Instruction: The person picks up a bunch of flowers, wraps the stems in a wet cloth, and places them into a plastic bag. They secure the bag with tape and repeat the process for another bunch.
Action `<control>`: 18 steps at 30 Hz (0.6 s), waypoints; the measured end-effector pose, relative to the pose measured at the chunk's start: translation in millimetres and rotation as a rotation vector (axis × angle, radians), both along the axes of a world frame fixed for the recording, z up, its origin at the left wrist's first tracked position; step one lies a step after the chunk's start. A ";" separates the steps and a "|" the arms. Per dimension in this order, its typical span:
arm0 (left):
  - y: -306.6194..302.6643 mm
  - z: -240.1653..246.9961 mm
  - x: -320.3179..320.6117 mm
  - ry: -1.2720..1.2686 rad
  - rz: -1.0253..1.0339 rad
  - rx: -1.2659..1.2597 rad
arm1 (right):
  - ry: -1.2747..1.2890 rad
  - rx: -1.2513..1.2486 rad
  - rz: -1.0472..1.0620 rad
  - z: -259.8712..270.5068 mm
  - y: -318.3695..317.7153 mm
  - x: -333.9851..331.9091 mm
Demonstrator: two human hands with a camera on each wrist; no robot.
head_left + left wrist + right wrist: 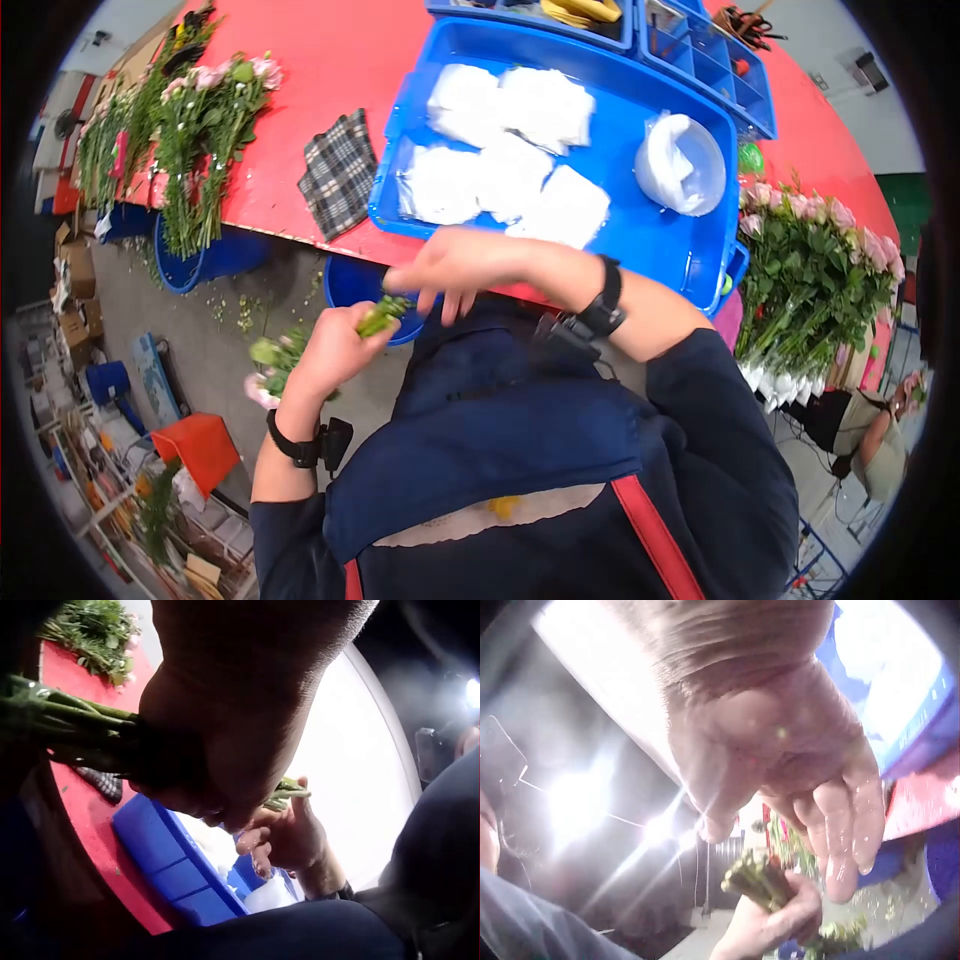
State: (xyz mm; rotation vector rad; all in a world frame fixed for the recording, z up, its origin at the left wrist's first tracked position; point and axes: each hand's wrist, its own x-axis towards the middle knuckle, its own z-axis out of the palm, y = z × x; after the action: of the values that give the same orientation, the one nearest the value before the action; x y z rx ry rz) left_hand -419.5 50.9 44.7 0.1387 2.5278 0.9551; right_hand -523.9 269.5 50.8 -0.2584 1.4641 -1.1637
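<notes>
My left hand grips a bunch of green flower stems below the table edge. The cut stem ends point up out of the fist in the right wrist view. Pale pink and greenish blooms hang down on the other side of that hand. Just above the stem ends is my right hand, fingers loosely extended and holding nothing. Water drops glisten on its fingers in the right wrist view. Folded white pads lie in the blue tray beyond the hands.
A white tub stands in the tray. Checked cloth lies on the red table. Flower bunches lie left, wrapped pink roses right. Blue buckets stand below the table edge; a compartment box is behind.
</notes>
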 end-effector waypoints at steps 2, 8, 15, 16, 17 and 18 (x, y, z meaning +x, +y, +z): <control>2.7 -6.2 -2.3 -0.172 0.178 0.103 | 0.275 -0.048 -0.216 -27.9 39.1 -19.3; 23.2 -27.3 -10.8 -0.347 0.425 0.441 | 1.068 0.480 -0.066 -90.8 117.4 -67.2; 37.0 -23.6 -25.8 -0.424 0.467 0.481 | 1.557 0.364 0.293 -158.2 71.7 -62.8; 34.8 -24.2 -27.6 -0.431 0.477 0.468 | 1.621 0.330 0.298 -161.1 67.2 -63.7; 32.7 -22.2 -31.0 -0.457 0.475 0.437 | 1.573 0.368 0.372 -163.0 65.6 -67.5; 31.4 -21.7 -33.9 -0.452 0.464 0.438 | 1.445 0.421 0.353 -160.5 65.4 -71.9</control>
State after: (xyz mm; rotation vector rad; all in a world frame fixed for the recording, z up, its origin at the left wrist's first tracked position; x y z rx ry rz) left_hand -453.3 82.2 23.0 -0.5014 1.9351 1.5122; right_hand -595.8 334.9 -109.7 -1.1568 2.6726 -0.2123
